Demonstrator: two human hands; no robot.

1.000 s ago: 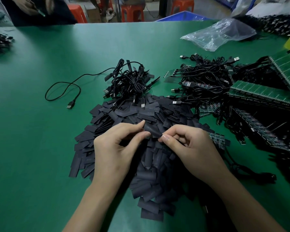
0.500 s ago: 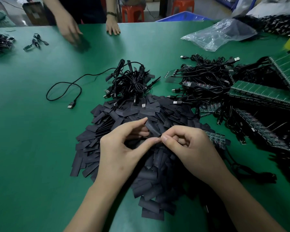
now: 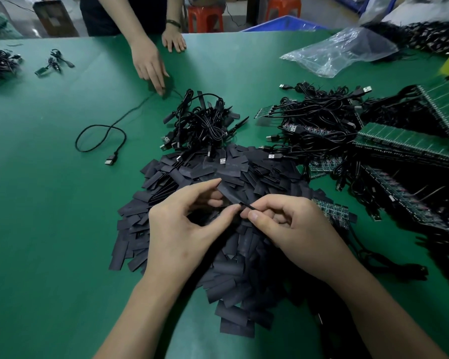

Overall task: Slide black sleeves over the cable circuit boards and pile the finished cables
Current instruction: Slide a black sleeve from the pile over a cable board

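Above the heap of loose sleeves (image 3: 192,234) near the middle of the green tabletop (image 3: 49,203), the left hand (image 3: 184,229) pinches a black sleeve (image 3: 228,194) between thumb and forefinger. The right hand (image 3: 290,229), just beside it, is clamped on the thin black cable (image 3: 248,207) at the sleeve's near end. The pile of finished cables (image 3: 202,125) lies just beyond the heap, with another person's hand (image 3: 151,66) farther off.

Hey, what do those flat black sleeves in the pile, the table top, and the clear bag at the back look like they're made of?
Black sleeves: thin matte plastic or rubbery tubing, probably heat-shrink; they lie flat and limp with soft creases. Table top: smooth green mat, likely rubber or vinyl, with a dull even sheen. Clear bag: thin plastic film, see-through, crinkled and glossy.
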